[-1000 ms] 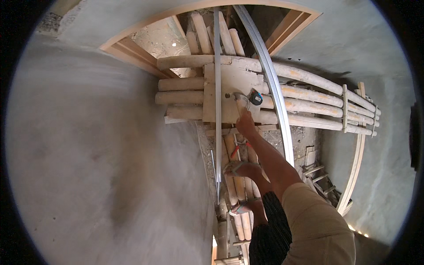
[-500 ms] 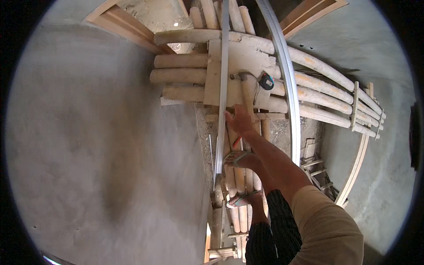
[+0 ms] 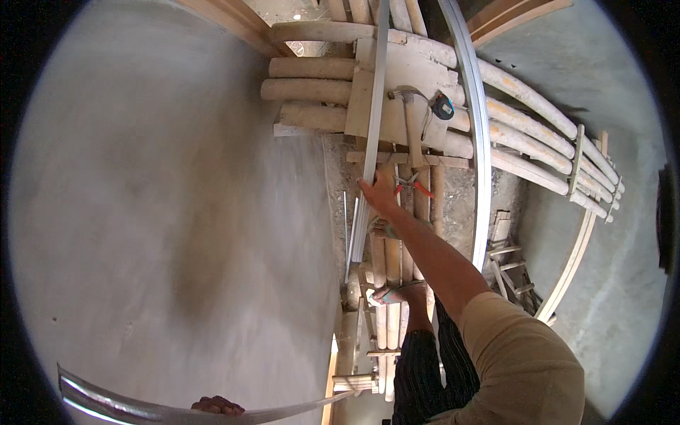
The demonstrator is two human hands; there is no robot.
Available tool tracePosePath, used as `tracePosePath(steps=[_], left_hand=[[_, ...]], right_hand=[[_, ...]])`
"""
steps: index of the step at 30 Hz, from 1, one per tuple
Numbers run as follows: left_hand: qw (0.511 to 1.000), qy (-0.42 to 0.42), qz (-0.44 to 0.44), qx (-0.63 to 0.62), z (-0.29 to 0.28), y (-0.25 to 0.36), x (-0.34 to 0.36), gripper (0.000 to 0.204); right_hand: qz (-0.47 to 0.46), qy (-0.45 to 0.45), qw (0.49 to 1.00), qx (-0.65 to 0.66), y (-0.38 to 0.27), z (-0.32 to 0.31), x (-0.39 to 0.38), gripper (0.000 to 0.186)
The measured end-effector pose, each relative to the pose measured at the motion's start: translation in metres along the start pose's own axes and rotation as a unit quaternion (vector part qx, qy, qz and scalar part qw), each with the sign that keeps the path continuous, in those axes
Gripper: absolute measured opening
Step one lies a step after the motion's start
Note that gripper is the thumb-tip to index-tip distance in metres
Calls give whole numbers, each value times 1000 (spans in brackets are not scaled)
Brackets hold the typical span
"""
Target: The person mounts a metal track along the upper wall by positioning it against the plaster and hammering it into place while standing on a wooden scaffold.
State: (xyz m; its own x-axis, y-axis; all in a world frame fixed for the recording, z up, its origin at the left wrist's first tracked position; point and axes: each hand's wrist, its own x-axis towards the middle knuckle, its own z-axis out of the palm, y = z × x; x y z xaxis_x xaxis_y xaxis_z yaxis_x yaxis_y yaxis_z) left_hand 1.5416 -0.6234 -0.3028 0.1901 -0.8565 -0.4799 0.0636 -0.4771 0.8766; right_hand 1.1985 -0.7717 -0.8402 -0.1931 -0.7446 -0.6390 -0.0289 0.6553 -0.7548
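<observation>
Hands now both clenched on metal strips: right (image 3: 379, 195) lower than before, left (image 3: 216, 406) newly visible.

— Where are we holding our right hand (image 3: 377, 195)?
— We're stretching that arm straight forward, fingers curling closed. Our left hand (image 3: 217, 406) is sitting low, knuckles showing.

The platform held one hammer (image 3: 411, 120), one tape measure (image 3: 443, 108) and one pair of red-handled pliers (image 3: 414, 185), while three long metal strips (image 3: 374, 113) and two hands (image 3: 379, 195) were in view.
</observation>
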Motion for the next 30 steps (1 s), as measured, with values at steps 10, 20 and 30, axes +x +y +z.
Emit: tracePosePath(steps=[10,20,30], left_hand=[[985,69,30,154,3,32,-36,35],[987,145,49,41,38,77,-117,42],[988,143,49,15,8,107,-158,36]], right_hand=[[-19,12,1000,-19,-114,-115,-115,31],[-38,4,954,-296,-283,-334,-319,41],[67,63,809,-580,-267,-468,-493,58]])
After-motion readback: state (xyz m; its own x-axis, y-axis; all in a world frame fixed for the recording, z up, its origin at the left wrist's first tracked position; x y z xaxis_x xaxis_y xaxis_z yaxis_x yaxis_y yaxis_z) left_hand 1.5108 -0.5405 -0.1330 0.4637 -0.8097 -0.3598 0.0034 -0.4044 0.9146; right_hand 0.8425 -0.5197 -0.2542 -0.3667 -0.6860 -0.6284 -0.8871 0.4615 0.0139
